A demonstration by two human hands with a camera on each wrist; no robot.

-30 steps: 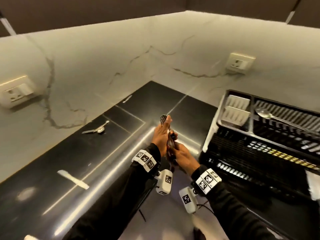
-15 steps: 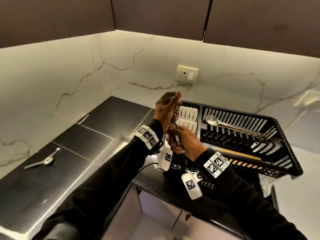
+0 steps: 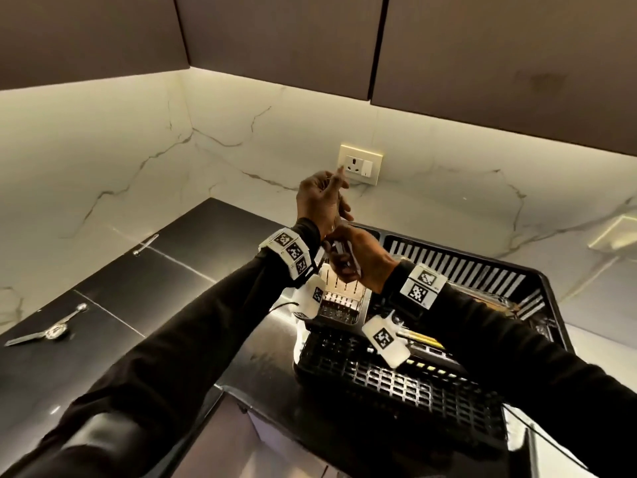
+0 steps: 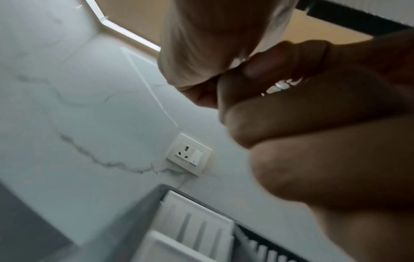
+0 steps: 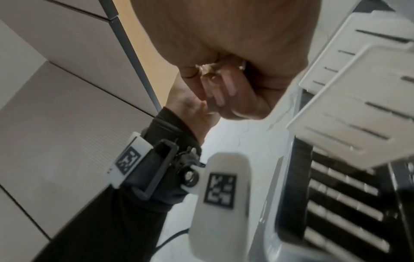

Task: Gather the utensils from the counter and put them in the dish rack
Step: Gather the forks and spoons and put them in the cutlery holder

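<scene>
While both hands are raised above the left end of the dish rack, some utensils lie on the black counter at the far left: a flat metal utensil with a long handle, crossed by a small spoon-like piece, and, further back near the marble wall, a thin metal utensil that is too small to identify; both are well apart from the rack. In the middle, the left hand is held upright in front of the wall socket; its fingers are curled around the upper part of a bundle of metal utensils, and one finger points upward. Just below it, the right hand touches the left hand and grasps the lower part of the same bundle; the right wrist view shows its fingers clenched over shiny metal handles. The bundle is in the air, directly above the white cutlery holder that stands in the left end of the black dish rack; I cannot tell how many utensils are in it. To the right, the slotted floor of the rack is visible, and a yellowish stick-like thing lies in it under the right forearm; what it is I cannot tell.
</scene>
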